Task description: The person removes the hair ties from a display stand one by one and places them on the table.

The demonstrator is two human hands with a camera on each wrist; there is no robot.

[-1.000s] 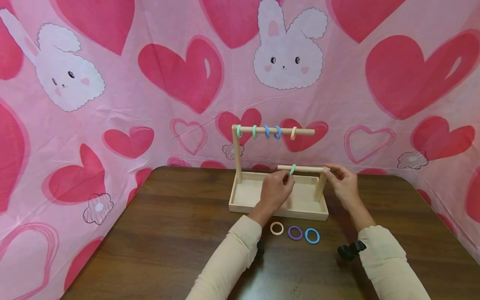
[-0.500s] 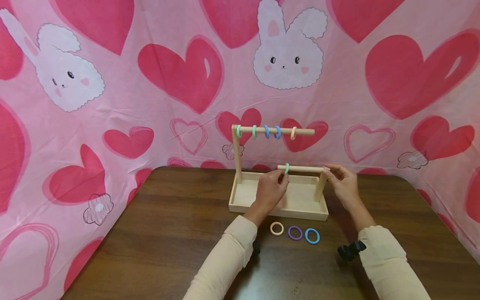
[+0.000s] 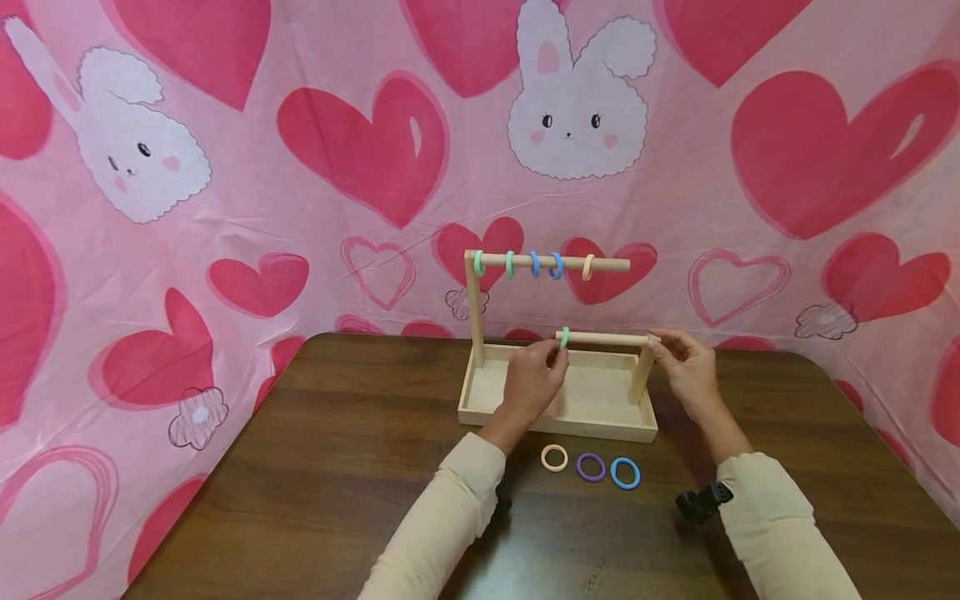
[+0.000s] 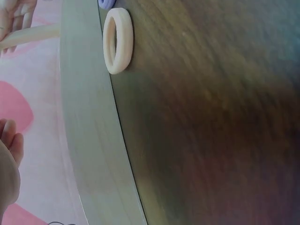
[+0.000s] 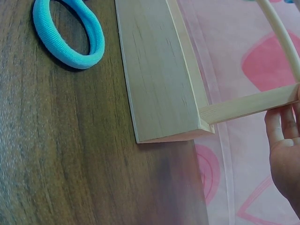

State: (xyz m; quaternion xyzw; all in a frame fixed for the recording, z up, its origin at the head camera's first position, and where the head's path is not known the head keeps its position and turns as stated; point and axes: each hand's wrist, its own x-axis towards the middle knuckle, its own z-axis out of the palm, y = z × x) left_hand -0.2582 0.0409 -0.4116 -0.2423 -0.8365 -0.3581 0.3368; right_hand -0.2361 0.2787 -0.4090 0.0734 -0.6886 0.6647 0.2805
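Note:
A wooden stand has a tray base [image 3: 592, 427], a tall left post with an upper rod [image 3: 611, 264], and a short right post [image 3: 641, 377] with a lower rod [image 3: 611, 339]. My left hand [image 3: 531, 382] pinches a mint green ring [image 3: 564, 337] around the lower rod's left end. With its fingers, my right hand [image 3: 688, 371] grips the top of the short post; the right wrist view shows that hand [image 5: 286, 154] at the post [image 5: 253, 105]. The left wrist view shows part of the left hand [image 4: 8, 164], its ring out of frame.
On the upper rod hang two mint rings [image 3: 510, 266], two blue rings [image 3: 556, 267] and a peach ring [image 3: 588, 267]. Before the tray on the table [image 3: 337, 467] lie a peach ring [image 3: 554, 470], a purple ring [image 3: 591, 479] and a blue ring [image 3: 625, 485].
My left hand has moved left, sliding the mint ring along the lower rod from nearer its middle to its left end. My right hand has stayed at the short post.

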